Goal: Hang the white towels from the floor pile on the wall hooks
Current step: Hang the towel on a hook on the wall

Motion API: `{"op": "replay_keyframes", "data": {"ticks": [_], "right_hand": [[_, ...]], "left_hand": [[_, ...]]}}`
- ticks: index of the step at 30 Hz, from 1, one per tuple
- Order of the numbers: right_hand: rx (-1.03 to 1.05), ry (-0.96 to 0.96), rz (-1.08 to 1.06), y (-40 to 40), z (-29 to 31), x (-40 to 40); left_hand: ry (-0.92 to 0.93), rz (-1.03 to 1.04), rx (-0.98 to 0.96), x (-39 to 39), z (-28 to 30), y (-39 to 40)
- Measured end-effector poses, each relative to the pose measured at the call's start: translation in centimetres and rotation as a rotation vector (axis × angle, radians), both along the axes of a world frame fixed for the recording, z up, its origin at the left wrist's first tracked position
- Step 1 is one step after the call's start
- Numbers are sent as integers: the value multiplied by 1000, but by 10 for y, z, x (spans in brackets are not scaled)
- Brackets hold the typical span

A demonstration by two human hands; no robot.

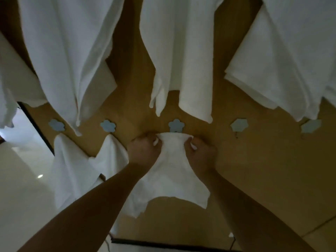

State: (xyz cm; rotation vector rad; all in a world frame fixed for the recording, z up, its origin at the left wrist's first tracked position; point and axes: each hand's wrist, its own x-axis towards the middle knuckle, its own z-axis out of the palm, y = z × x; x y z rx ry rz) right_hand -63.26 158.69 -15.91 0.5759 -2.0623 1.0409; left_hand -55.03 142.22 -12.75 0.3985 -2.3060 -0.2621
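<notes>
Fingers (156,141) of both hands curl tight on one white towel (172,171), pinching its top edge. Left hand (144,151) grips the left side, right hand (200,154) the right, the edge bunched between them just under the middle hook (175,125), touching or nearly on it; whether it has caught cannot be told. The rest of the towel hangs down against the wall (254,170) between the forearms.

Progress: well along, by the look. Two towels (72,170) already hang from the two hooks to the left. Upper-row towels (69,51) hang above, their hooks out of frame. Two hooks (239,125) on the right are bare. Floor pile is not in view, so what remains is unknown.

Wall is tan, smooth panel. Pale glossy surface at left, dim light, blurry.
</notes>
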Motion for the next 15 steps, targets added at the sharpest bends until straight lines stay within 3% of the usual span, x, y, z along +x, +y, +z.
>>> {"op": "replay_keyframes", "data": {"ticks": [6, 10, 13, 15], "right_hand": [[-53, -208, 116, -16, -25, 14], [-24, -347, 67, -17, -29, 25], [207, -194, -66, -12, -28, 29], [299, -142, -15, -9, -24, 34]], "left_hand": [[0, -34, 76, -3, -26, 14], [24, -79, -32, 0, -39, 19], [84, -164, -200, 0, -49, 23], [96, -156, -241, -1, -52, 22]]}}
